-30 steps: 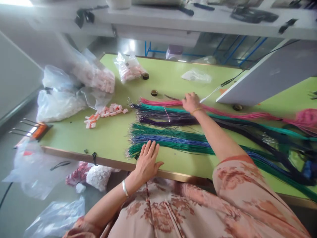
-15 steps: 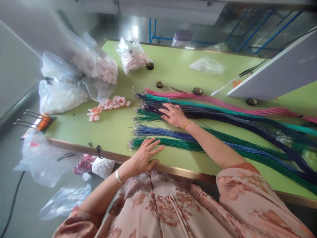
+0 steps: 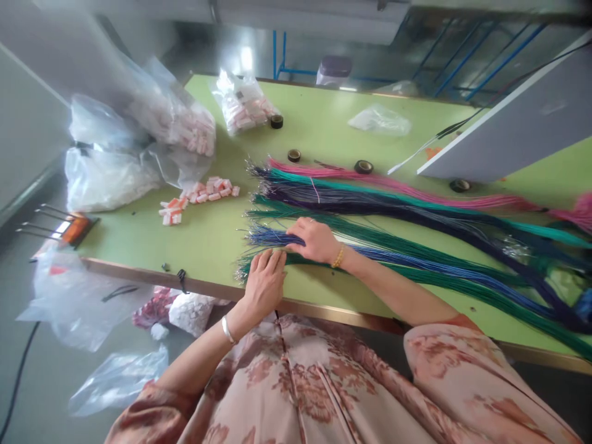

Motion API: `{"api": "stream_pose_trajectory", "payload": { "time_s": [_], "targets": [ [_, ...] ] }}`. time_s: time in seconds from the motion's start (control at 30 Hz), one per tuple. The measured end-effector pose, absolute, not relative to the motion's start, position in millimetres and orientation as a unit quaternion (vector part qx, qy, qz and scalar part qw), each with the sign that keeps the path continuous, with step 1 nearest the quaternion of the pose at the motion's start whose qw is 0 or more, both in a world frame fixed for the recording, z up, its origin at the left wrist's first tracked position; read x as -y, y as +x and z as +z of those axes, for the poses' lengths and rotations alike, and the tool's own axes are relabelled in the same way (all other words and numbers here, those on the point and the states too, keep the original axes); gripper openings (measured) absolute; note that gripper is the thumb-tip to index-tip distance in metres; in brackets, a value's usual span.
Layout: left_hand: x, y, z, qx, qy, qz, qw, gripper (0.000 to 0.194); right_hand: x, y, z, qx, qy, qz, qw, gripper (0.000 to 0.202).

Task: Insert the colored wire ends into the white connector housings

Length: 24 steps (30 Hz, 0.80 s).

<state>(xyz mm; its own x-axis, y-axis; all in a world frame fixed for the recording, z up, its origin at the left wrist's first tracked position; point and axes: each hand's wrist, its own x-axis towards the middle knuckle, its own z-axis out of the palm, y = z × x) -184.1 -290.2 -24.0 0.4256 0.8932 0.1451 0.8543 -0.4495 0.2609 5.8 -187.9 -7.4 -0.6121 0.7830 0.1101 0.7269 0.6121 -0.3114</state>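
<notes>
Long bundles of thin wires with small metal ends at the left lie across the table. My right hand [image 3: 317, 240] is closed around the blue wires [image 3: 268, 235], its thumb and fingertips near their left end. My left hand [image 3: 264, 277] lies palm down over the nearest green wires [image 3: 324, 269], its fingers stretched out flat and side by side. Beyond my right hand run another green bundle [image 3: 370, 235], dark wires [image 3: 388, 209], turquoise wires [image 3: 337, 187] and pink wires [image 3: 416, 192]. The undersides of both hands are hidden.
Orange-and-white connectors [image 3: 213, 189] lie loose at the left, near bulging plastic bags [image 3: 106, 179]. Black tape rolls [image 3: 364, 166] sit behind the wires. A grey panel [image 3: 509, 117] stands at the right. A pronged orange holder [image 3: 76, 229] is at the left edge.
My right hand has come down from the dark wires toward me and closed on the blue ones. My left hand has shifted slightly left, its spread fingers drawn together over the green wires.
</notes>
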Motion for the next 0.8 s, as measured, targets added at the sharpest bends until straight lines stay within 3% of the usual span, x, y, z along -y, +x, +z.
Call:
{"api": "stream_pose_trajectory", "payload": {
  "time_s": [0.13,0.37,0.53,0.63,0.8],
  "targets": [
    [286.3,-190.8,-16.3,-0.507,0.858,0.068,0.052,0.05,190.4,-3.2,-18.4,0.862,-0.484,0.123,0.087,0.035],
    [262.8,-216.1,-2.2,-0.375,0.923,-0.013,0.089,0.063,184.6,-5.2,-17.2,0.832,-0.531,0.106,0.12,0.04],
    [245.4,-210.1,-4.6,-0.445,0.889,0.057,0.088,0.045,188.7,-7.6,-16.0,0.844,-0.509,0.139,0.095,0.026],
    [234.6,-199.2,-6.8,-0.492,0.861,0.094,0.093,0.047,186.4,-3.2,-17.7,0.87,-0.462,0.146,0.097,0.026],
    [211.1,-188.6,-2.7,-0.512,0.854,0.007,0.095,0.047,170.8,0.3,-13.6,0.896,-0.394,0.186,0.082,0.027]
  ]
}}
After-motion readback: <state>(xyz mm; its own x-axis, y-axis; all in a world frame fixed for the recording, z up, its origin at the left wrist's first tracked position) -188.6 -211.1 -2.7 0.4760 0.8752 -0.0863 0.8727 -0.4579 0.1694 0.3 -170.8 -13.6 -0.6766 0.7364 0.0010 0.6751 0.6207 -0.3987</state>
